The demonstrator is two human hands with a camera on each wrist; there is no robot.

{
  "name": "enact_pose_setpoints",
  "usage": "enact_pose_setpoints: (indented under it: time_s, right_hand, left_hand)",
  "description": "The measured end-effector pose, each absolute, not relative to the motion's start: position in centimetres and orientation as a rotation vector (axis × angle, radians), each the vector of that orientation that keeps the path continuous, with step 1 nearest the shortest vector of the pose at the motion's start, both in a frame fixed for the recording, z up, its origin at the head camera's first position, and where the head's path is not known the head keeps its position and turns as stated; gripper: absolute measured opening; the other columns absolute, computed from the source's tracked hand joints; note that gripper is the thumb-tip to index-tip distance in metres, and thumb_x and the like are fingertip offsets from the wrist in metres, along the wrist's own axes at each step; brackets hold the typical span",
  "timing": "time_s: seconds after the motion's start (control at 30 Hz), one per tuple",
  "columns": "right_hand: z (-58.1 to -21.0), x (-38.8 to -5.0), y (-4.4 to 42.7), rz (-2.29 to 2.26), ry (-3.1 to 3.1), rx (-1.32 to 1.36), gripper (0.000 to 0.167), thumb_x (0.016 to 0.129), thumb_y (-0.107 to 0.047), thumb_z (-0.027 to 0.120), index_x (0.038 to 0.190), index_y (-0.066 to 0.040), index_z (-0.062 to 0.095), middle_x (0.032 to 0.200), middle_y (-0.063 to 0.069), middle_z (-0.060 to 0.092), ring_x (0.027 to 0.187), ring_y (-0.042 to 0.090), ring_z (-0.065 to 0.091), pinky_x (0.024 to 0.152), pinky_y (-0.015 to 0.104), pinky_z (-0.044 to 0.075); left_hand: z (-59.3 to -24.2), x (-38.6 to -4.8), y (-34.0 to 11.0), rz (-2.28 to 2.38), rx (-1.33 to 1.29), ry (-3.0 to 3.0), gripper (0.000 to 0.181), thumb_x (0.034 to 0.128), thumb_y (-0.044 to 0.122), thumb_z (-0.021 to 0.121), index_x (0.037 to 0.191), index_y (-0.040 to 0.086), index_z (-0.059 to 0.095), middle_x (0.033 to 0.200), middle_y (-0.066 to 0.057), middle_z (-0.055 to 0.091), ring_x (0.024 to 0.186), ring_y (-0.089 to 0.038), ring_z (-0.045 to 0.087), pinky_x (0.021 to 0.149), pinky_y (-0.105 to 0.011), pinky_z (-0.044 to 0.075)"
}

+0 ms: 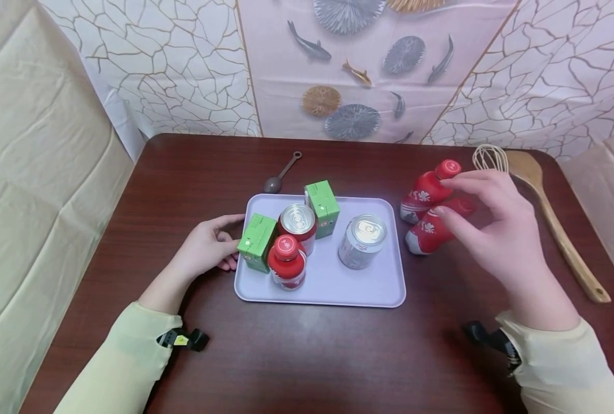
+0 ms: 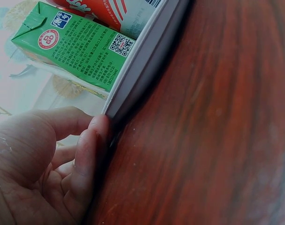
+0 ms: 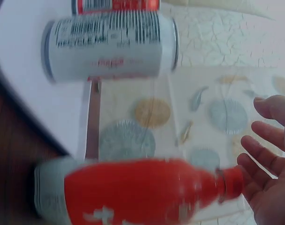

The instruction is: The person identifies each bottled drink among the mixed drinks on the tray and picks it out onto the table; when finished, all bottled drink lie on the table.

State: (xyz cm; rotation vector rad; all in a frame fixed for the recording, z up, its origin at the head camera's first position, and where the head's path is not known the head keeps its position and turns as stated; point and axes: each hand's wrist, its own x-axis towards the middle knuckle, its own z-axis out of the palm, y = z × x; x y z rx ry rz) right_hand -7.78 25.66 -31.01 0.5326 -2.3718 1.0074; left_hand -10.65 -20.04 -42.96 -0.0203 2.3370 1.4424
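The right hand (image 1: pixel 503 230) is over on the right side of the table (image 1: pixel 296 356), with its fingers and thumb spread apart and holding nothing. Just by its fingertips are two red bottles, a near bottle (image 1: pixel 426 233) and a far bottle (image 1: pixel 423 192). The hand hides part of the near bottle, and I cannot tell if a finger touches it. Both bottles are just right of the pale purple tray (image 1: pixel 332 287). The left hand (image 1: pixel 205 247) pinches the left edge of that tray between thumb and finger. Beside that hand, on the tray, is a green box (image 1: pixel 256 241). Next to the box are a red bottle with a red cap (image 1: pixel 287 261), standing up on the near side, and a red can (image 1: pixel 297 219). Another green box (image 1: pixel 323 204) is at the far edge, and a silver can (image 1: pixel 361 244) stands on the right part. Past the tray, on the far side, lies a grey spoon (image 1: pixel 273 184). Far to the right are a whisk (image 1: pixel 491 158) and a long wooden turner (image 1: pixel 550 213).
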Motion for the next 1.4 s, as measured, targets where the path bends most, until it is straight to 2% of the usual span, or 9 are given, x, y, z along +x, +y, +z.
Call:
enact_pose_setpoints:
  time_s: [0.13,0.23,0.3,0.37,0.43,0.67,0.9,1.13,1.4]
  right_hand:
    - [-30.8,-7.8,24.2,1.037,-2.36,0.653,0.049,0.069,0.011,0.085,0.116,-0.001,0.076,0.116,0.018,0.07,0.115,0.004,0.055,0.09,0.013,0.043]
    - [-30.5,-7.9,23.2,1.054,-2.382,0.737,0.048,0.07,0.011,0.086,0.116,0.0,0.075,0.113,0.016,0.07,0.112,0.004,0.057,0.09,0.007,0.046]
    - [-30.4,-8.1,22.6,1.067,-2.406,0.784,0.046,0.073,0.01,0.085,0.117,-0.001,0.075,0.112,0.012,0.07,0.107,0.004,0.059,0.082,0.006,0.05]
    - [-30.5,-8.2,21.9,1.074,-2.411,0.831,0.046,0.074,0.009,0.085,0.117,-0.002,0.075,0.112,0.01,0.07,0.105,0.005,0.061,0.081,0.006,0.051]
    - [-30.7,-8.4,21.0,1.081,-2.406,0.879,0.046,0.074,0.007,0.086,0.118,-0.003,0.075,0.111,0.009,0.071,0.103,0.007,0.062,0.081,0.008,0.049]
    - [-31.9,-8.6,17.9,1.143,-2.445,1.013,0.048,0.077,-0.002,0.088,0.122,-0.009,0.074,0.113,0.005,0.071,0.109,0.016,0.063,0.097,0.016,0.048]
    - [-32.3,-8.6,15.2,1.202,-2.512,1.107,0.048,0.079,-0.01,0.089,0.124,-0.009,0.072,0.116,0.001,0.07,0.107,0.013,0.062,0.089,0.03,0.055]
    - [-32.8,-8.8,12.4,1.226,-2.47,1.263,0.046,0.081,-0.014,0.088,0.123,-0.007,0.072,0.118,0.004,0.072,0.112,0.017,0.065,0.096,0.034,0.056]
    - [-33.8,-8.3,10.5,1.287,-2.528,1.294,0.046,0.082,-0.018,0.087,0.124,-0.01,0.072,0.121,0.002,0.069,0.115,0.015,0.06,0.095,0.036,0.055]
  left_hand:
    - [-43.0,-10.7,-20.1,1.445,-0.013,2.338,0.062,0.0947,0.012,0.073,0.152,0.016,0.05,0.074,-0.014,0.07,0.056,-0.026,0.07,0.055,-0.036,0.063]
    - [-43.1,-10.8,-20.1,1.452,-0.008,2.339,0.062,0.0947,0.012,0.073,0.152,0.016,0.05,0.074,-0.014,0.07,0.056,-0.026,0.07,0.055,-0.037,0.063]
    - [-43.2,-10.8,-20.1,1.455,-0.009,2.34,0.062,0.0947,0.013,0.073,0.152,0.016,0.051,0.075,-0.014,0.071,0.056,-0.027,0.07,0.055,-0.037,0.063]
    - [-43.1,-10.7,-20.1,1.454,-0.013,2.34,0.062,0.0947,0.013,0.073,0.152,0.017,0.05,0.075,-0.014,0.071,0.057,-0.028,0.071,0.056,-0.038,0.064]
    - [-43.1,-10.7,-20.2,1.453,-0.017,2.339,0.062,0.0947,0.013,0.073,0.152,0.017,0.05,0.076,-0.015,0.072,0.057,-0.028,0.071,0.056,-0.038,0.064]
    - [-43.1,-10.7,-20.2,1.453,-0.027,2.339,0.062,0.0948,0.013,0.074,0.152,0.018,0.05,0.076,-0.015,0.072,0.057,-0.028,0.071,0.056,-0.037,0.064]
    - [-43.1,-10.6,-20.1,1.463,-0.016,2.328,0.062,0.0946,0.013,0.074,0.152,0.017,0.05,0.076,-0.015,0.071,0.056,-0.026,0.071,0.056,-0.036,0.063]
    - [-43.1,-10.6,-20.1,1.459,-0.018,2.326,0.063,0.0943,0.014,0.074,0.152,0.017,0.05,0.076,-0.015,0.071,0.057,-0.027,0.071,0.056,-0.036,0.063]
    - [-43.3,-10.7,-20.0,1.483,0.008,2.322,0.06,0.0947,0.012,0.072,0.151,0.014,0.051,0.073,-0.015,0.071,0.055,-0.026,0.071,0.054,-0.038,0.063]
